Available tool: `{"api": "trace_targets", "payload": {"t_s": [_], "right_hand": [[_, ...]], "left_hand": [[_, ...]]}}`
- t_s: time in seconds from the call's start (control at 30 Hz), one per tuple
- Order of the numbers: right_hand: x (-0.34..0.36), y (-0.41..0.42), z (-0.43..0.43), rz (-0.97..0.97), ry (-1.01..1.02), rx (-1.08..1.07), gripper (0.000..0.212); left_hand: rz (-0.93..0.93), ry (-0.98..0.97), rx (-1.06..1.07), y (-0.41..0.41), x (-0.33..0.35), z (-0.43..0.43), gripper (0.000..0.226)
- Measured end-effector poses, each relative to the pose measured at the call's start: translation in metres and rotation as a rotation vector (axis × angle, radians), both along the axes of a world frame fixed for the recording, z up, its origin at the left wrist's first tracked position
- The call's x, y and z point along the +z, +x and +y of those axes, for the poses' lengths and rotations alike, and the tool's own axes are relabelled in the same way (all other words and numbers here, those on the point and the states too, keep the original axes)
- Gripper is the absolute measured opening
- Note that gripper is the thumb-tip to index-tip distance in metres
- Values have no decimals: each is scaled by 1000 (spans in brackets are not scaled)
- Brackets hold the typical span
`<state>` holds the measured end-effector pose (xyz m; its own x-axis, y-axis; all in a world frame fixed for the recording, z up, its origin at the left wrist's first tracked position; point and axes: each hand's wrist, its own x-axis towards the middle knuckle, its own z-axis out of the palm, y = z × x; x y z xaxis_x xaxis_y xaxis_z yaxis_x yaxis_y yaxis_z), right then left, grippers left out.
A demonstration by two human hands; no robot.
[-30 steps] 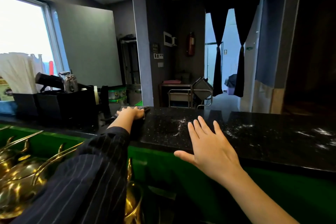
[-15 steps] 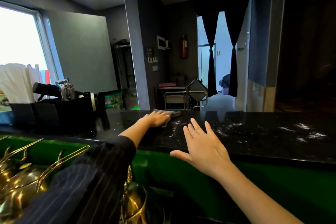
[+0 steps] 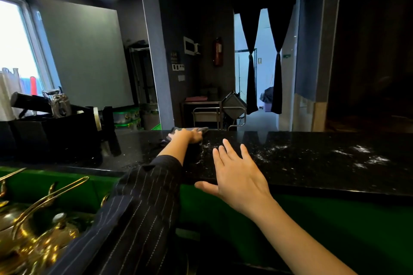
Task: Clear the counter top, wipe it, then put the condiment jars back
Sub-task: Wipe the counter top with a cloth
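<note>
The black speckled counter top (image 3: 312, 163) runs across the view, with white powdery smears on its middle and right. My left hand (image 3: 188, 135) lies flat on a grey cloth (image 3: 202, 129) at the counter's far edge, pressing it down. My right hand (image 3: 237, 174) is spread open, fingers straight, over the counter's near edge, holding nothing. A black caddy (image 3: 55, 134) at the left holds a metal-lidded jar (image 3: 59, 101) and a dark bottle (image 3: 29, 101).
Below the counter at the lower left sit gold-coloured metal vessels (image 3: 33, 234) in front of a green panel (image 3: 335, 225). A grey pillar (image 3: 156, 62) stands behind the counter. A metal trolley (image 3: 214, 114) and a curtained doorway (image 3: 263, 62) lie beyond it.
My left hand has slid the cloth to the right along the counter's far edge, toward the white smears. My right hand has stayed spread in about the same place.
</note>
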<state>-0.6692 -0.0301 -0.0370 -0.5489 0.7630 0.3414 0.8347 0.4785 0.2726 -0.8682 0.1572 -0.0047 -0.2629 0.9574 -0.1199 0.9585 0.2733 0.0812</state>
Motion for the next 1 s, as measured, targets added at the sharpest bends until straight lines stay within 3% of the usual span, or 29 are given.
{"api": "trace_targets", "payload": {"t_s": [0.27,0.63,0.83,0.9,1.0], "right_hand": [[2,1,-5,30,8,5,107],[2,-1,0,70,-11,-18,103],[1,1,-3,104,5,10,107],[5,9,-6,191,-13,81,105],[10,48,-16,274,-6,101,108]], "left_hand": [[-32,44,-133,40,4,-63,53],[-30,31,-147,32,-4,-38,57],[-27,-66,-377,52,-6,-68,60],[-51,-64,-348,35,-11,-62,61],[-139,5,-113,-9,-9,-68,56]]}}
